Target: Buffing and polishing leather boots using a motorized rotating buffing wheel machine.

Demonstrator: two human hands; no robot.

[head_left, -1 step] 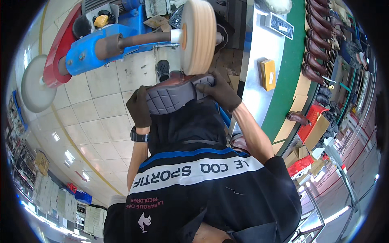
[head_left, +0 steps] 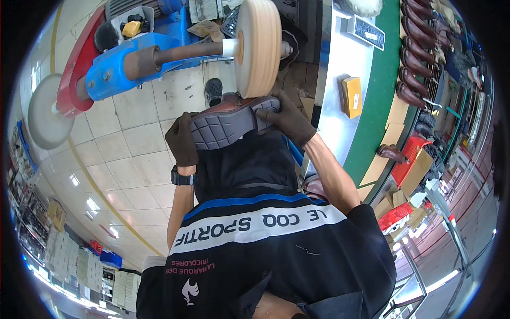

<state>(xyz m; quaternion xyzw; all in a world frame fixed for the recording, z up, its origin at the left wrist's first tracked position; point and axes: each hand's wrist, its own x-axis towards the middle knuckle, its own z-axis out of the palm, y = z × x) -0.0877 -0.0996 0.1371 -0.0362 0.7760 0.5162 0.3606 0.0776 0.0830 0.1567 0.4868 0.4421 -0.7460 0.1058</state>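
Between my two gloved hands is a brown leather shoe (head_left: 222,131), tipped so its dark grey, grooved sole faces me. My left hand (head_left: 182,139), in a dark brown glove, is closed round the end of the shoe at the left. The heel end is gripped by my right hand (head_left: 291,118), its thumb pressed on the sole. Just beyond the shoe stands a pale tan buffing wheel (head_left: 258,50) on a horizontal shaft. The brown upper lies against or very close to the wheel's lower edge; the contact itself is hidden behind the sole.
The wheel's shaft runs left into a blue machine housing (head_left: 109,77) with a red guard (head_left: 79,64) and a white wheel (head_left: 50,111). At right, a metal bench (head_left: 340,101) carries a yellow box (head_left: 351,97). Several brown shoes (head_left: 410,95) line a rack beyond the green strip.
The shoe has tilted very slightly, so a little more of its brown upper shows beside the wheel. Both hands keep their hold.
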